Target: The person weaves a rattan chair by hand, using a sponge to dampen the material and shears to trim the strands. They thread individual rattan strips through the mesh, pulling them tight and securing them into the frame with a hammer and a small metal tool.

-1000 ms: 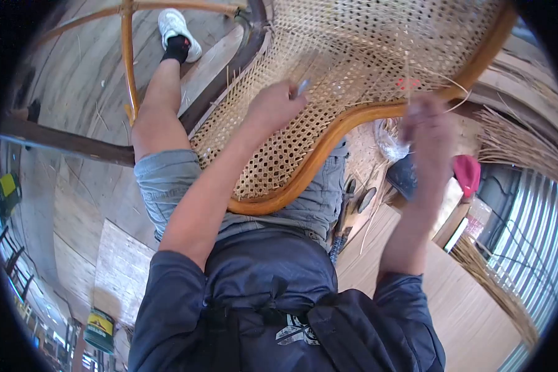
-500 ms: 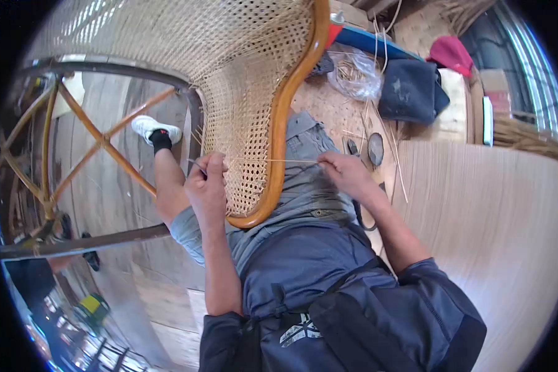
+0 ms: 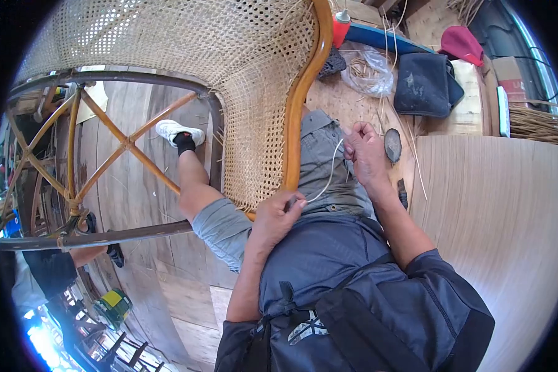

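Note:
A pale cane strand (image 3: 330, 177) bows in a loose curve between my two hands, over the grey shorts. My left hand (image 3: 273, 223) is closed around its lower end, close to the bottom of the chair's curved rattan rim (image 3: 293, 133). Something small and dark shows between those fingers, too hidden to name. My right hand (image 3: 367, 155) pinches the strand's upper end above my thigh, to the right of the rim. The woven cane panel (image 3: 251, 136) has open holes, and short loose ends stick out along its left edge.
Crossed rattan braces (image 3: 128, 144) and a dark frame bar (image 3: 130, 235) stand left. A wooden board (image 3: 490, 198) lies right. Behind are a plastic bag of cane (image 3: 369, 71), a dark pouch (image 3: 421, 87), a red bottle (image 3: 340, 30) and a dark oval piece (image 3: 392, 146). Another person's leg shows lower left.
My left hand has moved off the panel, right and down toward my waist. My right hand has shifted right and up. The strand, straight and taut across the rim before, now hangs slack.

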`<control>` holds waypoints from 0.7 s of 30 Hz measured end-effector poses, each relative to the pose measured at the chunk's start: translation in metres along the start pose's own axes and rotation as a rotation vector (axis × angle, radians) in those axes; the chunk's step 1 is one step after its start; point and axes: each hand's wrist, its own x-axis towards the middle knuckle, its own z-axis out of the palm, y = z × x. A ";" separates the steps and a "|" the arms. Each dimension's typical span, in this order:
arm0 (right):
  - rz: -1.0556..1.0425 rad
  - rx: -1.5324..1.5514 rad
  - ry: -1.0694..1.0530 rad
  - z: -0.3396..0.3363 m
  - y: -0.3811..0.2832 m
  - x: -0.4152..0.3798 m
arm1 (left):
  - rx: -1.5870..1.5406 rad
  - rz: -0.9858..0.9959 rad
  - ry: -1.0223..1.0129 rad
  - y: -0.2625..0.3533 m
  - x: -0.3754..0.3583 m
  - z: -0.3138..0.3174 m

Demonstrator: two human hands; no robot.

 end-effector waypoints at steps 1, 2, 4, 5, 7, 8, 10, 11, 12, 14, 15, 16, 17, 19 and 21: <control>-0.003 -0.026 -0.014 -0.001 0.003 0.000 | 0.044 0.015 -0.022 0.001 0.000 0.001; -0.009 -0.098 -0.034 -0.001 0.004 -0.001 | 0.009 -0.005 0.003 0.000 -0.001 0.000; -0.027 -0.242 -0.064 -0.005 0.006 -0.004 | -0.061 -0.040 0.043 -0.004 -0.001 0.000; -0.187 -0.446 -0.094 -0.013 0.009 -0.003 | -0.176 -0.055 0.115 -0.007 -0.002 0.002; -0.504 -0.860 -0.143 -0.034 0.006 0.000 | -0.409 -0.085 0.247 -0.011 -0.001 0.005; -0.397 -0.870 0.052 -0.049 -0.001 0.000 | -0.454 -0.095 0.252 -0.011 0.000 0.006; -0.250 -0.790 0.397 -0.083 -0.018 0.011 | -0.548 -0.117 0.276 -0.005 0.004 0.002; -0.211 -0.699 0.545 -0.115 -0.017 0.022 | -0.475 -0.104 0.222 -0.008 0.007 0.001; -0.268 -1.002 0.545 -0.152 -0.010 0.024 | -0.447 -0.125 0.168 -0.012 0.008 0.003; -0.219 -1.420 0.535 -0.224 0.009 0.033 | -0.398 -0.154 0.090 -0.021 0.013 0.009; -0.097 -1.541 0.533 -0.242 0.017 0.027 | -0.409 -0.201 0.029 -0.027 0.015 0.011; 0.009 -1.560 0.519 -0.234 0.009 0.017 | -0.392 -0.192 0.028 -0.028 0.018 0.012; 0.118 -1.583 0.503 -0.221 -0.003 0.008 | -0.378 -0.187 0.028 -0.029 0.020 0.013; -0.240 -1.643 0.540 -0.210 -0.009 0.001 | -0.382 -0.232 0.010 -0.025 0.022 0.012; -0.482 -1.477 0.492 -0.188 -0.025 0.018 | -0.323 -0.218 0.022 -0.027 0.024 0.012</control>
